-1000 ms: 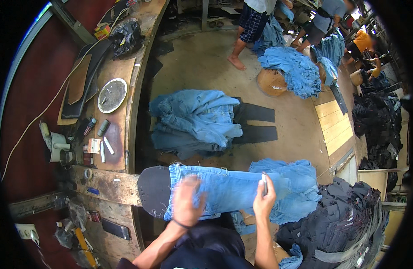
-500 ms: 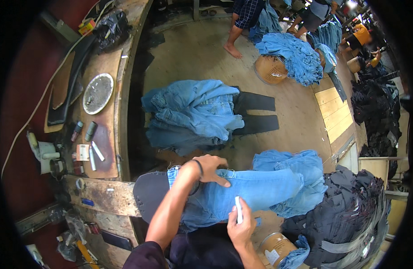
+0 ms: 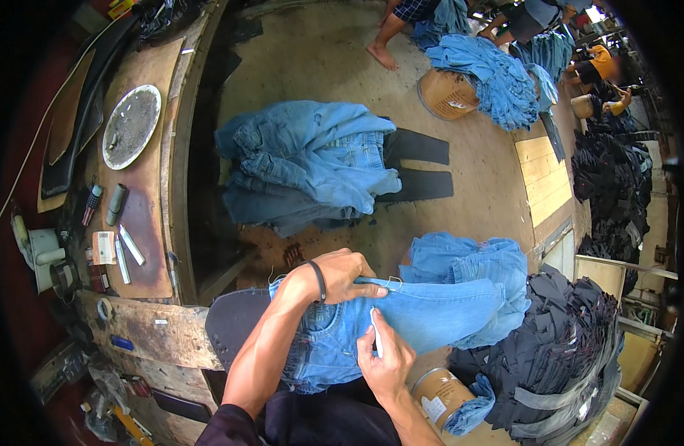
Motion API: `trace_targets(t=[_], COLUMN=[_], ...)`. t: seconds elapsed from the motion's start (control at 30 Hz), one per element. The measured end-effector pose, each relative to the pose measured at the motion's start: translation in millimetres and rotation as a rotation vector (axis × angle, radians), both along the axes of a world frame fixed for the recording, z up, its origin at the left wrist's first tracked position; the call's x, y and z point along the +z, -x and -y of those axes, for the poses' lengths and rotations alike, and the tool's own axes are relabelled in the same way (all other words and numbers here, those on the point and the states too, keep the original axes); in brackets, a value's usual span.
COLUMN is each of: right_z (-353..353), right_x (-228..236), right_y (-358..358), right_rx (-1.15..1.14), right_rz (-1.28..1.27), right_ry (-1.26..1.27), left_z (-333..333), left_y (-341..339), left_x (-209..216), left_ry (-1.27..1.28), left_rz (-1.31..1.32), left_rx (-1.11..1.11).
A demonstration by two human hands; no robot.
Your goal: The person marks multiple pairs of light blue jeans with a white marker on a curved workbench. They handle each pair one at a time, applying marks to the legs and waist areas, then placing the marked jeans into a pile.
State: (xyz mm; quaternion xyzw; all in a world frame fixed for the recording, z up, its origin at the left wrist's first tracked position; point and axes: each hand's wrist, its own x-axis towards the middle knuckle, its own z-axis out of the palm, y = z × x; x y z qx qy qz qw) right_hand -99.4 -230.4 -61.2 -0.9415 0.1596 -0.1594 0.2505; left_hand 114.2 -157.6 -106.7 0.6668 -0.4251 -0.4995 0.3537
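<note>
A pair of light blue jeans lies across a dark rounded board in front of me. My left hand, with a black band on the wrist, grips the upper edge of the jeans. My right hand holds a small white stick-like tool with its tip against the denim just below the left hand.
A heap of blue jeans lies on the floor ahead, over dark trousers. A workbench at left carries a round metal plate and small tools. Dark garments are stacked at right. Other people stand far off by baskets of denim.
My left hand has slid right along the jeans' upper edge and gripped it. My right hand with the white tool has come down onto the denim.
</note>
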Motion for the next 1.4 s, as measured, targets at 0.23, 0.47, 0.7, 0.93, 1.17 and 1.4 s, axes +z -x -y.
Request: trace_targets(t=[0.23,0.47,0.7,0.93,1.17,1.4], right_z=[0,1,3,4,3,5], right_x=[6,7,9,12,19,19], right_y=[1,-4,-5,-4,-5,-8], right_rx=[0.007,-0.025,-0.033,-0.042,-0.085,-0.073], right_rz=[-0.045,-0.078,-0.1,-0.157,-0.211,-0.184], right_ry=[-0.054,-0.064,-0.105,-0.153,-0.217,-0.179], left_z=[-2,0,1,1,1,1], left_y=[6,4,5,6,7,7], left_x=[-7,2,-2,-2,-3,-1], left_ry=[0.013,-0.015,0.011,0.005,0.009,0.037], left_rz=[-0.001,0.036,0.004,0.017,0.039,0.041], left_rx=[0.035,0.045,0.06,0.065,0.065,0.076])
